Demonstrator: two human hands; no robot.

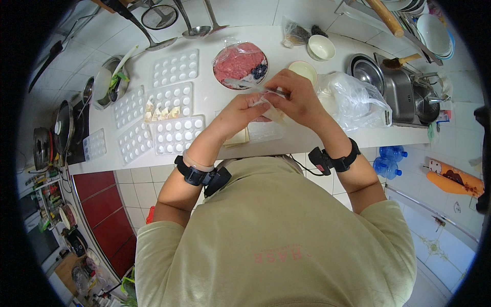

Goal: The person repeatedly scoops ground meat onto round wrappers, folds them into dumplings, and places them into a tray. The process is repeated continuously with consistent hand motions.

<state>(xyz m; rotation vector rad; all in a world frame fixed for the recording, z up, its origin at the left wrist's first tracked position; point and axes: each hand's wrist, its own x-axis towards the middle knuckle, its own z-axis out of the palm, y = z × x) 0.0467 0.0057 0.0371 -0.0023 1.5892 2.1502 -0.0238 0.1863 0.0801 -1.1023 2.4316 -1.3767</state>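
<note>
My left hand [245, 111] pinches a pale, thin dough wrapper [274, 114] above the counter's front part. Close beside it, the fingers of my right hand [293, 98] are closed around a slim utensil [241, 83]; its exact kind is blurred. The utensil's far end reaches over the rim of a patterned bowl of raw minced meat [238, 63], partly covered with plastic film. A stack of square wrappers [237, 139] lies below my left wrist. To the left, several folded wontons [164, 114] sit in one compartmented plastic tray [184, 96].
More white compartmented trays [174, 69] spread across the left counter. A steel pot with scallion [115, 82] stands beyond them, near the stove. Rightwards are a cream bowl [321, 48], a pale dish [303, 71], a plastic bag [351, 101] and a sink [399, 88]. Ladles [196, 32] hang at the back.
</note>
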